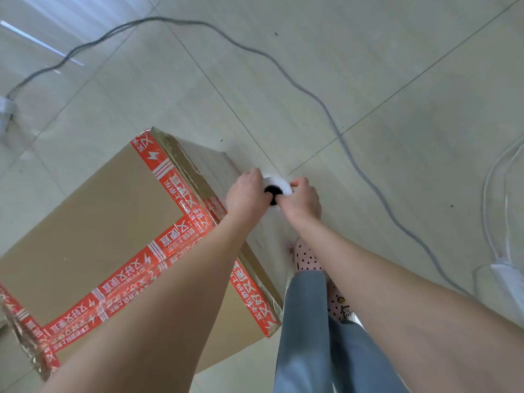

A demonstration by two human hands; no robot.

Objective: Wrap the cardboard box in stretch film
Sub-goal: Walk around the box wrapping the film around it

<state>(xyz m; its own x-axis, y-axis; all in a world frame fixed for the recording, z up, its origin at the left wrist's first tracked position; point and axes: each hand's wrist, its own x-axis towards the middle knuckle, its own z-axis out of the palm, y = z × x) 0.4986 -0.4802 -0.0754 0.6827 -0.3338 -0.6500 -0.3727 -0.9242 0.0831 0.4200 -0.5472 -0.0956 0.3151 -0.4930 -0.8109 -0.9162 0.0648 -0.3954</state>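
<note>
Holding the stretch film roll (276, 181) upright between both hands, just beside the far right corner of the cardboard box (93, 222). The roll is seen end-on: white film wound on a black core. Left grip (244, 195) is closed around the roll's left side, fingers curled over its top edge. Right grip (302, 200) is closed on the right side. Both arms reach down and forward, wrists close together with the roll between them. The box stands on the tiled floor (397, 66), to the left of the person's legs, and is sealed with red printed tape (170, 245) along its seams and edges. Its side faces look glossy, so some film is probably on them already; not certain. Handling, by judgement: the box is large and stiff, likely awkward to turn, so carrying the roll around it suits better than lifting it. The film is thin and stretchy, clings to itself, and may tear on sharp corners if pulled hard. The roll is rigid and best held at the core ends so it can spin. A grey cable (321, 102) and a white power strip (507, 275) lie on the floor near the walking path: trip risk.
</note>
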